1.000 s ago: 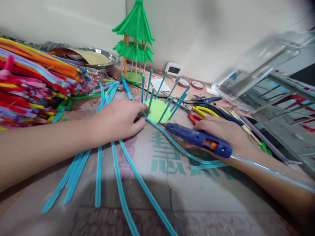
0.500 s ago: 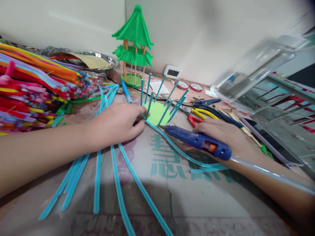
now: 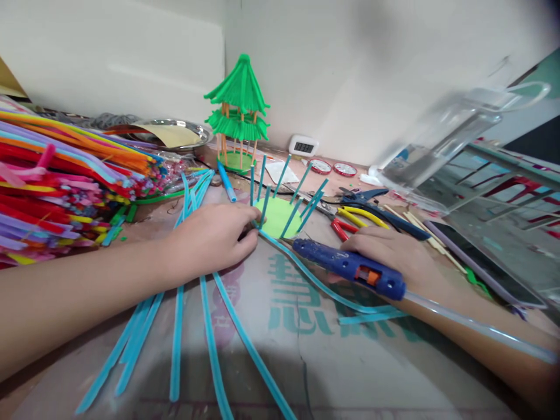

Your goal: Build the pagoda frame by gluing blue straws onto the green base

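Fingers of the left hand (image 3: 214,238) pinch a blue strip (image 3: 312,279) at the near-left rim of the green disc (image 3: 276,213), which lies between both hands, ringed with upright sticks (image 3: 292,217). Right hand (image 3: 391,252) grips the glue gun (image 3: 339,262), nozzle at the near rim. Against a second ago, both hands hold position; the green tower (image 3: 241,93) sits lower in view. Right fingers are mostly hidden; nozzle contact cannot be confirmed. Both forearms are cut off.

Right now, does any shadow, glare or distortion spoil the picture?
Head view: a soft shadow dims the near part of the plastic sheet; the metal tray glints at its rim; the clear container at right looks smeared and stretched; the glue gun and light-green disc read clearly enough.
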Available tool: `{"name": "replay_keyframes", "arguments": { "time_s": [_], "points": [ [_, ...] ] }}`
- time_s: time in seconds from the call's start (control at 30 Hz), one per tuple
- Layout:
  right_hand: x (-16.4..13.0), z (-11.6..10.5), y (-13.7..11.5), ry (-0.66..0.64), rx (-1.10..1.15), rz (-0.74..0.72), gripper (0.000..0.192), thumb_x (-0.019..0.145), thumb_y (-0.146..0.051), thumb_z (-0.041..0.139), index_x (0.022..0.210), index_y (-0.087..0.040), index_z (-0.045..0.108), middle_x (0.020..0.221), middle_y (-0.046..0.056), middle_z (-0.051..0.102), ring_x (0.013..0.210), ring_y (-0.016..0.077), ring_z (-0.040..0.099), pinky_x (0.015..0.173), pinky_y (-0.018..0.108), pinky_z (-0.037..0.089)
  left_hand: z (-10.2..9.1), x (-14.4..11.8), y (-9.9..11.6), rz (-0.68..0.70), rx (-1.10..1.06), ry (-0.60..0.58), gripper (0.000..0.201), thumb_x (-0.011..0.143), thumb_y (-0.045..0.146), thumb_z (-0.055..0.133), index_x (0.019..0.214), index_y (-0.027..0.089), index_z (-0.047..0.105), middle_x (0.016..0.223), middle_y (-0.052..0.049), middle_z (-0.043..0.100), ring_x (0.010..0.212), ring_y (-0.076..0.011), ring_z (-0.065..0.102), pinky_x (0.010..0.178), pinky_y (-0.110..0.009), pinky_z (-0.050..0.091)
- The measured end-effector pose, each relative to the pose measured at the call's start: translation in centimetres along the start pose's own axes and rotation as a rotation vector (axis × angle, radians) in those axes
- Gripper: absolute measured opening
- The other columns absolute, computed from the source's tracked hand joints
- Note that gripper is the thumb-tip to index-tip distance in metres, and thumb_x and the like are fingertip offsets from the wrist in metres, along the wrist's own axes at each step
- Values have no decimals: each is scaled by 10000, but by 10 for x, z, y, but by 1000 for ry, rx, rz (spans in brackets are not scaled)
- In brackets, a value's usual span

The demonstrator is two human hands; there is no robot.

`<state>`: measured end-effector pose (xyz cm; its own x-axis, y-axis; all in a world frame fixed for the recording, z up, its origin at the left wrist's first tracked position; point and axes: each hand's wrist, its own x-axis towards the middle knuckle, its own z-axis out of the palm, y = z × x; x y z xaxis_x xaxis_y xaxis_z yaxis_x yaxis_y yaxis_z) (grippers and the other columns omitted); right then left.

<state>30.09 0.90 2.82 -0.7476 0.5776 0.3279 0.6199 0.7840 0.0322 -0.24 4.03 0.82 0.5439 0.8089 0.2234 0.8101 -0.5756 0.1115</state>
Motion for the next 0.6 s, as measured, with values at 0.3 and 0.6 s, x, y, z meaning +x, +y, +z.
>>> {"name": "replay_keyframes", "arguments": {
  "time_s": [0.3, 0.6],
  "points": [
    [5, -11, -5, -111, -25, 47, 256, 972, -394, 594, 907, -158, 665, 795, 87, 700, 737, 241, 686, 642, 343, 517, -1, 0, 0, 16, -7, 6, 173, 915, 292, 443, 810, 217, 557, 772, -43, 683, 724, -234, 650, 622, -344, 384],
    [7, -16, -10, -45, 145, 138, 355, 906, -562, 668, 846, -213, 667, 757, 32, 707, 679, 189, 667, 613, 299, 487, -1, 0, 0, 25, 7, 17, 184, 922, 297, 450, 827, 213, 582, 772, -42, 696, 709, -222, 652, 620, -331, 388]
  ]
}}
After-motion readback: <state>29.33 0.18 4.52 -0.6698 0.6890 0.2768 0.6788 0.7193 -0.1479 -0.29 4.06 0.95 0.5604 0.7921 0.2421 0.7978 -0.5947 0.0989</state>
